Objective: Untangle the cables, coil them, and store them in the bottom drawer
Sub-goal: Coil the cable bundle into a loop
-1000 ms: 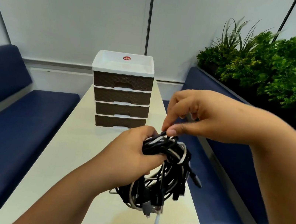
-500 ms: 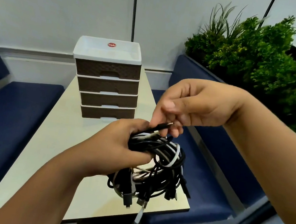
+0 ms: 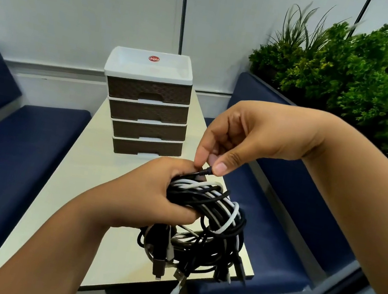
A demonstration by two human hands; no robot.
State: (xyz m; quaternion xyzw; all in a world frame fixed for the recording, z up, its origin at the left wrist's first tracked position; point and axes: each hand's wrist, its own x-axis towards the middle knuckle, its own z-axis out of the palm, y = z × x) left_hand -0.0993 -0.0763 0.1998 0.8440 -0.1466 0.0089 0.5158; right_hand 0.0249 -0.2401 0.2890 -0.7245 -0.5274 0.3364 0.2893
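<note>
view: single head cam, wide-angle — no second view, so nothing shared.
facing: forward and down along the bench (image 3: 76,179), toward the wall at its far end.
near field: both hands fill the centre, left hand (image 3: 154,196) and right hand (image 3: 247,137) close to the lens, forearms entering from the bottom and right edges.
mid field: drawer unit (image 3: 147,104) upright, well beyond the hands.
edges: blue seats (image 3: 17,149) both sides, plants (image 3: 352,70) upper right — lines bow outward there.
</note>
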